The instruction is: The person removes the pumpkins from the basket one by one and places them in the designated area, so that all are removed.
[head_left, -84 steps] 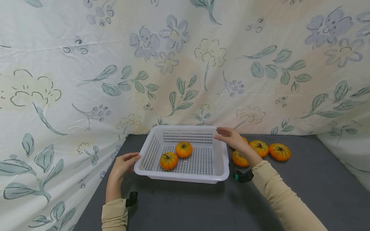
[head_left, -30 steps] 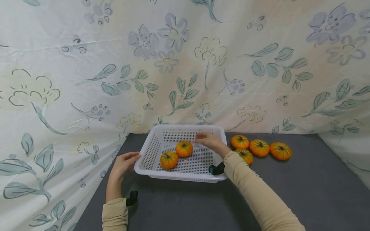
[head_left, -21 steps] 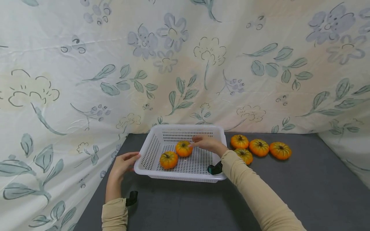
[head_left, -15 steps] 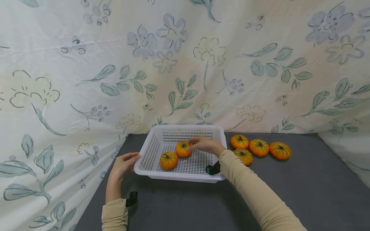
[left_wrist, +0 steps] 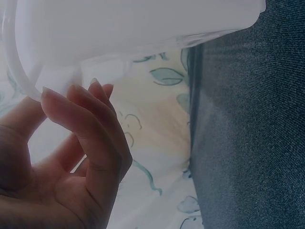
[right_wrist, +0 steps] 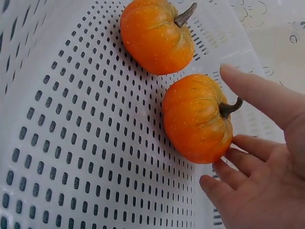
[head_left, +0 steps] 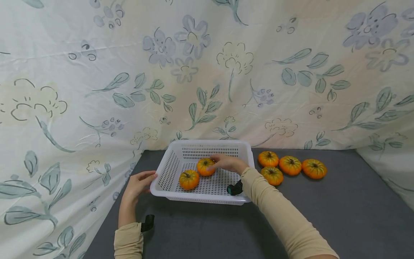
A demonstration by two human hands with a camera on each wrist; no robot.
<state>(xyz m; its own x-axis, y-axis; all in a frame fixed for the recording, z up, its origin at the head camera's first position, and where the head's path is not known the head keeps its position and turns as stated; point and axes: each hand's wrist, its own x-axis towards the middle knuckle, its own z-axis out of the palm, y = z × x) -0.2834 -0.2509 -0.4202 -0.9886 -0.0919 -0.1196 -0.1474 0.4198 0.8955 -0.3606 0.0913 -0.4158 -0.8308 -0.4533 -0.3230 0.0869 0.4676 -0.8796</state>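
Two small orange pumpkins lie in a white plastic basket (head_left: 161, 191) with slotted walls and floor. My left hand (head_left: 136, 185) holds the basket's left rim; in the left wrist view its curled fingers (left_wrist: 88, 119) meet the rim. Inside the basket, my right hand (head_left: 229, 163) is at the right side of the farther pumpkin (head_left: 204, 167). The right wrist view has its thumb raised apart from that pumpkin's dark stem (right_wrist: 230, 108), the other fingers spread close along the side. Whether they touch cannot be told. The second pumpkin (head_left: 189, 180) lies nearer the front left.
Several more orange pumpkins (head_left: 290, 166) stand on the dark grey table (head_left: 207, 230) to the right of the basket. A floral cloth (head_left: 207, 72) hangs behind the table and along its sides. Each wrist bears a small black camera (head_left: 147, 223).
My right hand has come from the basket's right rim into the basket and moved left and down to the farther pumpkin. My left hand and the basket stay put.
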